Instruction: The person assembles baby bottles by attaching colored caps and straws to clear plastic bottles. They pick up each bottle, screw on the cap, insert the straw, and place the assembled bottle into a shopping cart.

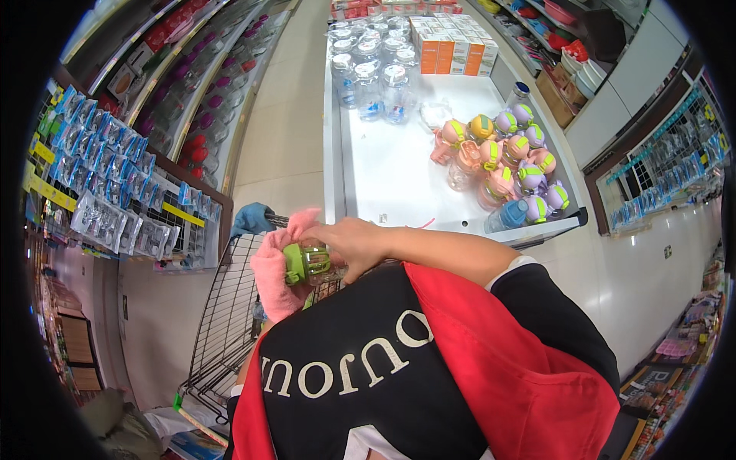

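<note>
My right hand [349,241] grips a small clear bottle with a green lid [307,262], held close to my chest above a wire shopping cart [222,322]. A pink cloth [274,276] is wrapped against the lid end of the bottle. My left hand is hidden under that cloth and seems to hold it; only a bit of the left forearm shows below. In front of me stands a white display table [383,176].
On the table are clear bottles [372,80], orange and white boxes [452,46] and several pink, purple and green kids' bottles [510,165]. A blue cloth [253,218] hangs on the cart's far edge. Racks of packaged goods [107,184] line the left aisle.
</note>
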`<state>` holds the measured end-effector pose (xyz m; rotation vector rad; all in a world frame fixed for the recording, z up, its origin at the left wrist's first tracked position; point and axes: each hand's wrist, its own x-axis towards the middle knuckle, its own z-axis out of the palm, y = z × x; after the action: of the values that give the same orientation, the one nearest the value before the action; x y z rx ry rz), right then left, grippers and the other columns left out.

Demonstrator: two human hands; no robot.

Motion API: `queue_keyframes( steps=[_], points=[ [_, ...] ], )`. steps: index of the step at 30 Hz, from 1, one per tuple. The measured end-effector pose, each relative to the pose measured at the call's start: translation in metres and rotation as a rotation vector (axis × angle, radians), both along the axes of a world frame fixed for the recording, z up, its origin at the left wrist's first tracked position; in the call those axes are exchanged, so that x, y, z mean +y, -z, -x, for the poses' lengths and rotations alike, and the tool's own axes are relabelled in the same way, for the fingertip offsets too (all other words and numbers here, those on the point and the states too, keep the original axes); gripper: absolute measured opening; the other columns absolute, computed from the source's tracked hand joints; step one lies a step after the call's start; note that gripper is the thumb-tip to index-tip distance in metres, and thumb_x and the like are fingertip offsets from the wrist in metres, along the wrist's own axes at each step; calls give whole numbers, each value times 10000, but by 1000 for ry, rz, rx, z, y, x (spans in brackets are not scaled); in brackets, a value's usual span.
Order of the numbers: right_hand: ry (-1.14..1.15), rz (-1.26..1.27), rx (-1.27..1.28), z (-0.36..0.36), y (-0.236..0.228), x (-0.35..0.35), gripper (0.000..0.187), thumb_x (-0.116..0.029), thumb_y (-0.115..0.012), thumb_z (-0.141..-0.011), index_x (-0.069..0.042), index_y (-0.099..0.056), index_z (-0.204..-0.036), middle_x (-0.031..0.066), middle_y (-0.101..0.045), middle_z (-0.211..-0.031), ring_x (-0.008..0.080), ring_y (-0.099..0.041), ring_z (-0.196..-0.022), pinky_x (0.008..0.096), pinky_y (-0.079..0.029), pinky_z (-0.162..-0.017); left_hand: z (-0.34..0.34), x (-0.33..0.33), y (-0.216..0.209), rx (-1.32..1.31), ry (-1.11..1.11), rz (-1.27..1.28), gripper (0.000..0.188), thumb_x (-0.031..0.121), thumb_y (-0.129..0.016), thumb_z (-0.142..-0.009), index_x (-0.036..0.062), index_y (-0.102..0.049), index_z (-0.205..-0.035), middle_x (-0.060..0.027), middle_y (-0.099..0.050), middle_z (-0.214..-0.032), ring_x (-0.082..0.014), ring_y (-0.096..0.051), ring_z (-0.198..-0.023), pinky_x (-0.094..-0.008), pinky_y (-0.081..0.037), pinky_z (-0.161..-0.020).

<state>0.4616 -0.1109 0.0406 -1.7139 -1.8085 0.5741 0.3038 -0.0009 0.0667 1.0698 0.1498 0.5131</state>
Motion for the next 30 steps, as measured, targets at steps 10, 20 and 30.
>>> queue_keyframes(
  steps=[10, 20, 30],
  points=[
    [154, -675, -47, 12, -10, -6, 812, -375, -841, -634, -144, -484, -1326, 212, -572, -1145, 385, -590, -1047, 441, -511, -862, 9, 31, -6, 38, -205, 557, 311, 401, -487, -973, 105, -577, -1009, -67, -644, -1016, -211, -629, -952, -381, -544, -867],
    [310, 382, 1728, 21, 22, 0, 646, -541, -562, -857, -54, -481, -1275, 194, -635, -1075, 329, -640, -719, 295, -490, -533, 18, 35, -53, 331, -409, -576, 278, 213, -614, -763, 66, -493, -966, -102, -581, -967, -250, -575, -836, -359, -473, -652],
    [209, 253, 1703, 12, 22, -3, 706, -621, -395, -862, -91, -505, -1315, 185, -638, -1151, 346, -656, -796, 308, -466, -465, 42, 10, -98, 86, -475, -195, 463, 90, -755, -745, 6, -606, -1175, -94, -631, -1096, -216, -577, -1080, -328, -446, -983]
  ],
)
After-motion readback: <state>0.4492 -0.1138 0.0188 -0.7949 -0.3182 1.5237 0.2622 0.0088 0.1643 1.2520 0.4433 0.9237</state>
